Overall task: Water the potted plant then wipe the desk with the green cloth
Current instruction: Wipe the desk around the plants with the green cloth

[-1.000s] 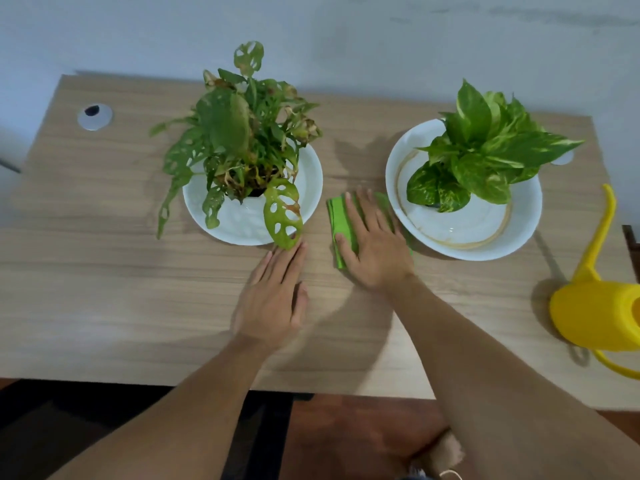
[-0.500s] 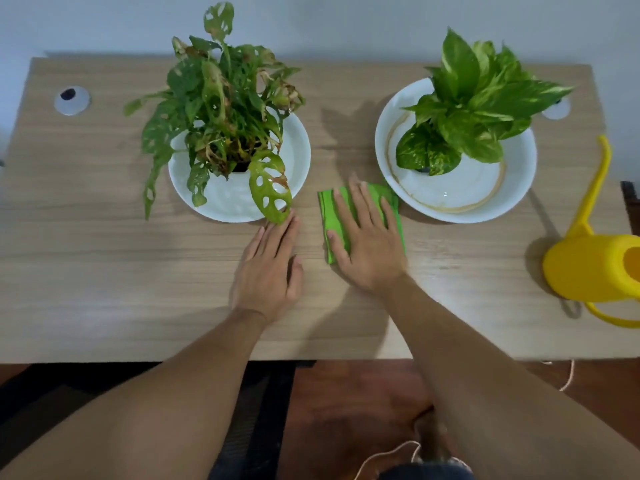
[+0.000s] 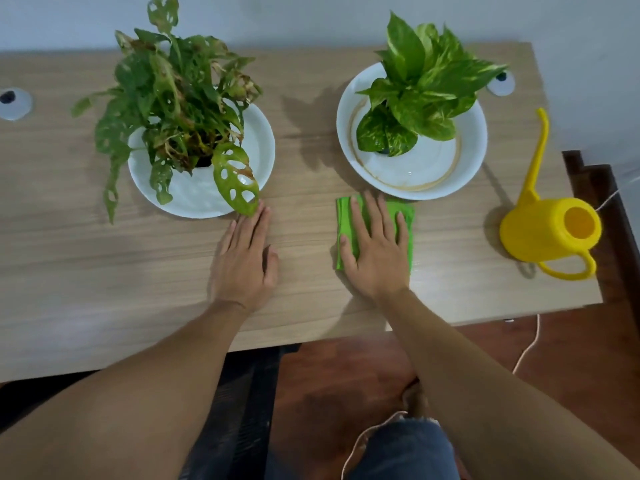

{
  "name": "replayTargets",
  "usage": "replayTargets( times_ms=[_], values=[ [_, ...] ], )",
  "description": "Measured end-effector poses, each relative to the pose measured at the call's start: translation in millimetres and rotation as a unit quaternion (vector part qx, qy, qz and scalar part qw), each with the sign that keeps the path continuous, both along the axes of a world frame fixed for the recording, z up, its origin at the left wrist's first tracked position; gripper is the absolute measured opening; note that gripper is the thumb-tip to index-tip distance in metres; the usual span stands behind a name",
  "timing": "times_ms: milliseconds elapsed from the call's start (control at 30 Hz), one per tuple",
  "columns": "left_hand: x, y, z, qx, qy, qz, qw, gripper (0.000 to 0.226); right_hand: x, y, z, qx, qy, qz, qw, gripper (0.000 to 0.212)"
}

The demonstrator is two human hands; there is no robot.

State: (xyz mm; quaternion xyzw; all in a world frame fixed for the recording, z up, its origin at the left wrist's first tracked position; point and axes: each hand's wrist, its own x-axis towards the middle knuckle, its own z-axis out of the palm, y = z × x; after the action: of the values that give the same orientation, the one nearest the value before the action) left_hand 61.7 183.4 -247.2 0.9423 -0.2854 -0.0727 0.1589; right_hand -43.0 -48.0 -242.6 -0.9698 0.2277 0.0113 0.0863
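Right hand (image 3: 375,252) lies flat on green cloth (image 3: 406,218), fingers (image 3: 372,216) spread, near tabletop (image 3: 104,271) front edge. Left hand (image 3: 244,259) flat on bare wood, fingers together. Yellow watering can (image 3: 543,233) at right edge.

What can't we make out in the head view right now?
- Green cloth middle: covered by right hand.
- Left pot and soil: hidden by leaves of left plant.
- Water level in yellow can: opening too dim.
- Desk left end: cut by frame edge.

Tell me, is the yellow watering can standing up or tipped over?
Standing up. The watering can sits on its base on the desk, its round opening facing up and its spout rising.
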Motion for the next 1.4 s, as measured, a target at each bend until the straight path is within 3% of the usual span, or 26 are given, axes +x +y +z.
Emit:
replayTargets(
  times_ms=[233, 467, 667, 967, 1167, 1400],
  values=[
    [-1.4, -2.4, 2.3, -0.004, 0.003, 0.0, 1.0, 0.076, -42.9, -5.6, 2.1, 0.03, -0.014, 0.106, 0.994, 0.074],
    [-1.2, -1.6, 0.4, -0.007, 0.001, -0.002, 1.0, 0.075, -74.8, -73.4, 1.1, 0.025, 0.003, -0.06, 0.998, 0.075],
    [-1.5, -0.8, -0.7, 0.0, -0.001, -0.002, 1.0, 0.075, -44.3, -43.6, -7.6, -0.005, 0.003, -0.155, 0.988, 0.074],
    [-0.3, -1.1, -1.9, 0.01, 0.001, 0.0, 1.0, 0.075, -43.8, -10.0, 0.6, 0.007, -0.005, 0.098, 0.995, 0.076],
    [-0.4, -0.8, -4.8, 0.008, -0.007, 0.003, 1.0, 0.075, -11.2, -15.5, -1.0, -0.001, 0.003, 0.128, 0.992, 0.076],
    [3.0, 1.4, -8.1, 0.007, -0.022, 0.002, 1.0, 0.074, 94.1, 10.2, -5.1, 0.021, -0.012, 0.15, 0.988, 0.067]
  ],
)
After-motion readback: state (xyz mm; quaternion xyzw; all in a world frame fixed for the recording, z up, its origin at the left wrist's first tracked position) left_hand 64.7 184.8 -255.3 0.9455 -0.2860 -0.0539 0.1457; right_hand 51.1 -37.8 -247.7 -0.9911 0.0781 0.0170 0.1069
